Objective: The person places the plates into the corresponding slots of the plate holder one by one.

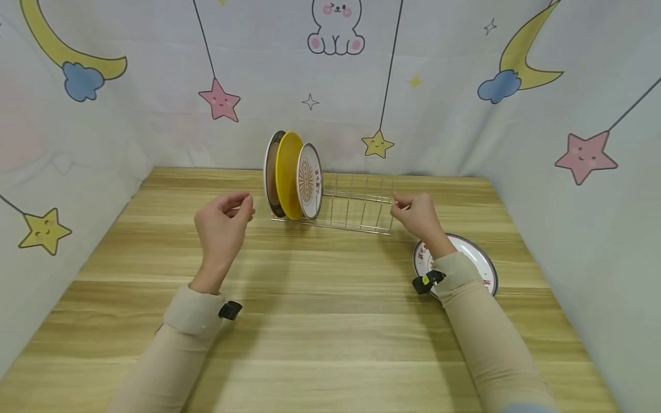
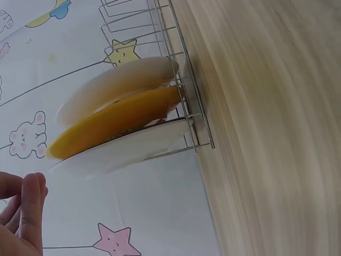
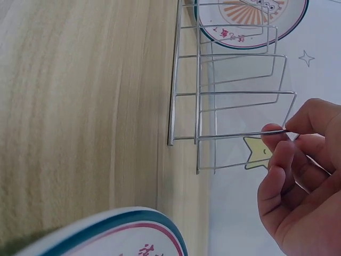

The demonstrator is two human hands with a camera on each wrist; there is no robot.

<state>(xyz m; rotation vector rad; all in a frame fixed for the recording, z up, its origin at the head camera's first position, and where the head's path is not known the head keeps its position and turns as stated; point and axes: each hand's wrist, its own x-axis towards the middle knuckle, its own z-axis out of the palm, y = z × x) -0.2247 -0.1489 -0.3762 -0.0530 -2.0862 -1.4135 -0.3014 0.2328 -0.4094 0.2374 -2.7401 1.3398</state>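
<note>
A wire dish rack stands toward the back of the table, with three plates upright in its left part. Leftmost is a white-edged plate with a brown and dark face, then a yellow plate, then a white plate with an orange print. My right hand pinches the rack's right end wire between thumb and finger, as the right wrist view shows. To the left of the plates, my left hand hovers apart from them, thumb against fingertips, holding nothing.
Another white plate with a dark rim lies flat on the table at the right, partly under my right forearm. A printed cloth with stars and moons hangs behind the table and along both sides.
</note>
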